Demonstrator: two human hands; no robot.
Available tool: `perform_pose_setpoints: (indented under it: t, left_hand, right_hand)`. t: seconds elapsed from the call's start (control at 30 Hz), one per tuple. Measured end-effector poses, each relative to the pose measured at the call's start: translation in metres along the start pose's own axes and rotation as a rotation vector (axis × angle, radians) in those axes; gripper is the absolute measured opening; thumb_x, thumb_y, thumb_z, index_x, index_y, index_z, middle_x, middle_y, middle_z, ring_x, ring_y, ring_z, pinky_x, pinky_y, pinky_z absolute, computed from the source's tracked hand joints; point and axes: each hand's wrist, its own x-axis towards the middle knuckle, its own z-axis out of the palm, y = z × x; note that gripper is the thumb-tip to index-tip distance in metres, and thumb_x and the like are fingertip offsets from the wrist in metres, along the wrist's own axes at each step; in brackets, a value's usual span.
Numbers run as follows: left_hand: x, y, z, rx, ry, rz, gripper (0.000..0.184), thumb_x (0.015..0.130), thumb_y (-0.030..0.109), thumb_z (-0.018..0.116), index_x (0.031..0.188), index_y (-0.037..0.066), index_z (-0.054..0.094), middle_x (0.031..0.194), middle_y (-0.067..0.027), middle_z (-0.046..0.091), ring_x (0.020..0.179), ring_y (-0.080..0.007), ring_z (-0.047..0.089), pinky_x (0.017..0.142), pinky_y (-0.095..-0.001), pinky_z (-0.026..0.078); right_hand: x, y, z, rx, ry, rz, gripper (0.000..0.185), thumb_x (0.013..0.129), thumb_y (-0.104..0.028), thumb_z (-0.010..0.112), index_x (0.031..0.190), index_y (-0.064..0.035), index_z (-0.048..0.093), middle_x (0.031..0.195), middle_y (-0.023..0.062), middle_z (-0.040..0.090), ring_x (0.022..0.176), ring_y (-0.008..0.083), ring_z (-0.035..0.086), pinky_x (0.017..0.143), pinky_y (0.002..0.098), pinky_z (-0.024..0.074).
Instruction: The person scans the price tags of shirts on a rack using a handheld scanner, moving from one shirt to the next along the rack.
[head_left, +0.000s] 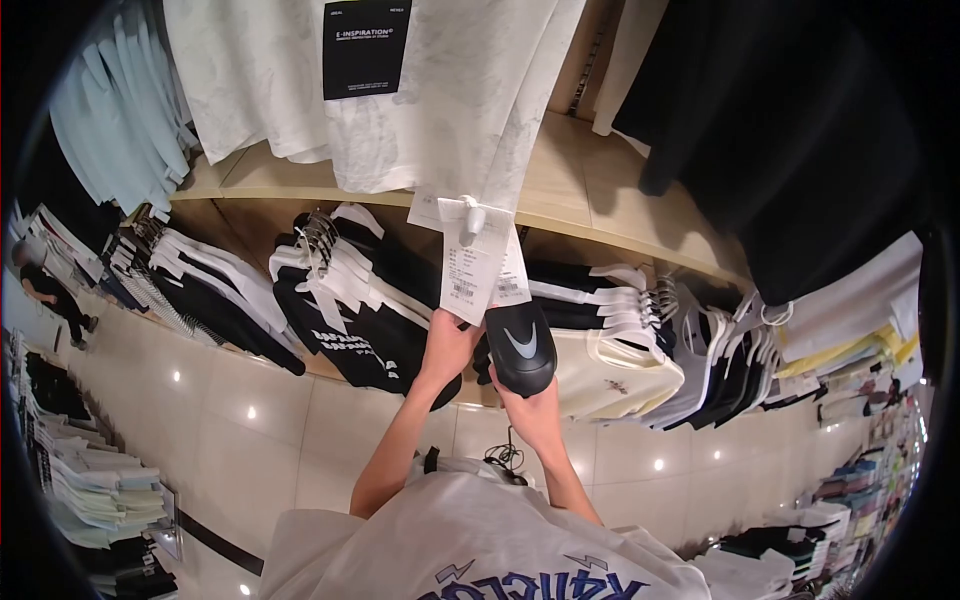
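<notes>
My left hand [451, 348] is closed on the lower end of a white paper price tag [467, 262] with printed text and a barcode. More tag paper hangs behind it, with a pale security tag [475, 219] at the top. These hang below a white patterned shirt [270, 85]. Wrapped around the handle of a black barcode scanner [523, 352] is my right hand [532, 410]. The scanner's head is close to the tags, just right of my left hand; its front side faces away from me.
A wooden shelf [560, 190] runs across under the shirt. Below it hang black shirts [345, 335], cream tops [600, 375] and other garments on hangers. Dark clothing [840, 140] hangs at upper right. Folded clothes [100, 475] lie at lower left; a person [50, 295] is at far left.
</notes>
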Motion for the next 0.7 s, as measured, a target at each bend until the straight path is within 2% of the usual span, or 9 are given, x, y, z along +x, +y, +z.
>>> perform_pose_setpoints:
  t: [0.07, 0.13, 0.23, 0.43, 0.5, 0.53, 0.63, 0.67, 0.7]
  left_hand:
    - [-0.002, 0.001, -0.002, 0.029, 0.001, -0.003, 0.027, 0.09, -0.002, 0.065, 0.117, -0.004, 0.064, 0.112, -0.0095, 0.07, 0.101, -0.0146, 0.063, 0.087, -0.0294, 0.049]
    - [-0.004, 0.003, -0.004, 0.059, 0.002, -0.007, 0.028, 0.089, -0.003, 0.064, 0.117, -0.004, 0.064, 0.113, -0.0105, 0.07, 0.103, -0.0162, 0.063, 0.089, -0.0308, 0.049]
    - [-0.004, 0.003, -0.005, 0.097, 0.037, 0.005, 0.026, 0.088, -0.002, 0.065, 0.113, -0.006, 0.065, 0.108, -0.0124, 0.073, 0.105, -0.0164, 0.067, 0.086, -0.0313, 0.051]
    - [-0.005, -0.007, -0.019, 0.152, 0.023, 0.029, 0.02, 0.09, 0.001, 0.063, 0.109, -0.007, 0.066, 0.099, -0.012, 0.074, 0.093, -0.0158, 0.069, 0.082, -0.0313, 0.052]
    - [0.0, -0.003, -0.027, 0.359, -0.082, -0.033, 0.022, 0.094, 0.002, 0.057, 0.113, -0.006, 0.064, 0.1, -0.0125, 0.072, 0.093, -0.016, 0.068, 0.084, -0.0314, 0.052]
    - [0.002, -0.001, -0.029, 0.362, -0.081, -0.032, 0.022, 0.094, 0.002, 0.057, 0.113, -0.006, 0.064, 0.1, -0.0125, 0.072, 0.093, -0.016, 0.068, 0.084, -0.0314, 0.052]
    - [0.014, -0.006, -0.039, 0.177, 0.086, 0.119, 0.031, 0.098, 0.0, 0.049, 0.128, -0.004, 0.054, 0.115, -0.0123, 0.068, 0.106, -0.0174, 0.064, 0.093, -0.0313, 0.048]
    - [0.025, -0.016, -0.048, 0.137, 0.087, 0.258, 0.029, 0.101, 0.006, 0.05, 0.129, -0.003, 0.054, 0.115, -0.0118, 0.067, 0.105, -0.017, 0.064, 0.092, -0.0303, 0.048]
    - [0.029, -0.004, -0.052, 0.105, 0.09, 0.216, 0.029, 0.102, 0.008, 0.05, 0.129, -0.003, 0.054, 0.115, -0.0119, 0.067, 0.104, -0.0163, 0.064, 0.09, -0.0296, 0.048]
  right_hand:
    - [0.002, 0.0, 0.003, 0.012, -0.016, -0.001, 0.021, 0.085, -0.006, 0.072, 0.102, 0.0048, 0.066, 0.089, 0.008, 0.072, 0.082, 0.0092, 0.061, 0.075, 0.0295, 0.0506]
    - [0.004, -0.001, 0.006, 0.009, 0.019, -0.124, 0.014, 0.088, -0.01, 0.074, 0.092, -0.0004, 0.064, 0.068, -0.0009, 0.061, 0.054, 0.0068, 0.053, 0.05, 0.0249, 0.0422]
    - [0.007, 0.0, 0.005, -0.002, 0.001, -0.108, 0.015, 0.088, -0.01, 0.074, 0.093, 0.0002, 0.064, 0.068, -0.0007, 0.061, 0.054, 0.0071, 0.053, 0.05, 0.0248, 0.0426]
    - [0.008, 0.0, 0.008, 0.027, 0.011, -0.098, 0.014, 0.089, -0.01, 0.073, 0.092, -0.0004, 0.064, 0.067, -0.001, 0.059, 0.055, 0.0071, 0.053, 0.051, 0.0247, 0.0426]
    - [0.01, 0.0, 0.009, 0.044, 0.012, -0.105, 0.014, 0.089, -0.01, 0.073, 0.093, -0.0008, 0.064, 0.067, -0.001, 0.059, 0.055, 0.0071, 0.053, 0.051, 0.0248, 0.0425]
    - [0.01, -0.001, 0.009, 0.056, 0.018, -0.111, 0.014, 0.089, -0.01, 0.073, 0.093, -0.0011, 0.064, 0.067, -0.0011, 0.059, 0.055, 0.0071, 0.053, 0.051, 0.0249, 0.0425]
    - [0.009, -0.005, 0.008, 0.034, 0.03, -0.115, 0.014, 0.089, -0.011, 0.073, 0.094, -0.0015, 0.063, 0.067, -0.0009, 0.059, 0.055, 0.0072, 0.053, 0.05, 0.0249, 0.0421]
    - [0.008, -0.004, 0.007, 0.037, 0.033, -0.113, 0.014, 0.089, -0.011, 0.073, 0.094, -0.0015, 0.063, 0.067, -0.0009, 0.059, 0.055, 0.0072, 0.053, 0.05, 0.0249, 0.0421]
    - [0.008, -0.003, 0.007, 0.039, 0.038, -0.106, 0.014, 0.089, -0.011, 0.073, 0.094, -0.0016, 0.063, 0.067, -0.0009, 0.059, 0.055, 0.0073, 0.053, 0.05, 0.025, 0.0419]
